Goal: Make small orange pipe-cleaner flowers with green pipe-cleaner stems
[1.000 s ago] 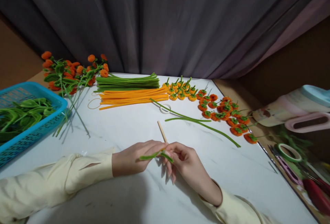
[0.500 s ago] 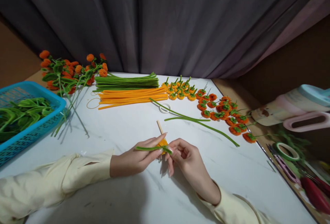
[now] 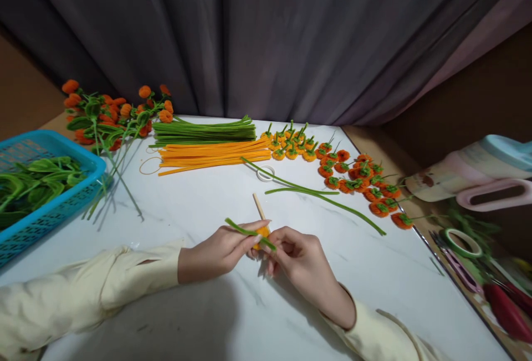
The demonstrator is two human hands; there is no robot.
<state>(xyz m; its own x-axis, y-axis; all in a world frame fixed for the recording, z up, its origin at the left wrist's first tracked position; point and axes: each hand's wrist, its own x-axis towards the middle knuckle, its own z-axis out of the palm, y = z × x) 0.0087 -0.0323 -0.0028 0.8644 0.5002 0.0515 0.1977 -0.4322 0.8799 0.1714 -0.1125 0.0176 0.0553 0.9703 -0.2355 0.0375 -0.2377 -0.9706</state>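
Near the middle of the table my left hand (image 3: 218,251) holds a small yellow-orange flower piece (image 3: 262,232) between its fingers. Across that flower lies a short green fuzzy stem (image 3: 243,230), slanting down to the right. My right hand (image 3: 305,258) is closed beside the flower, its fingertips pinching at the stem's lower right end. A thin wooden stick (image 3: 258,206) shows just behind my left fingers, pointing up and away; its lower end is hidden.
Green stems (image 3: 203,132) and orange stems (image 3: 211,156) lie bundled at the back. Small flower heads (image 3: 361,171) spread to the right. A blue basket (image 3: 78,200) of leaves stands left, a tumbler (image 3: 465,170) and tape roll (image 3: 461,242) right.
The green stem in my hands has tilted, its left end now higher. My right fingers have shifted slightly left and closer to the flower.
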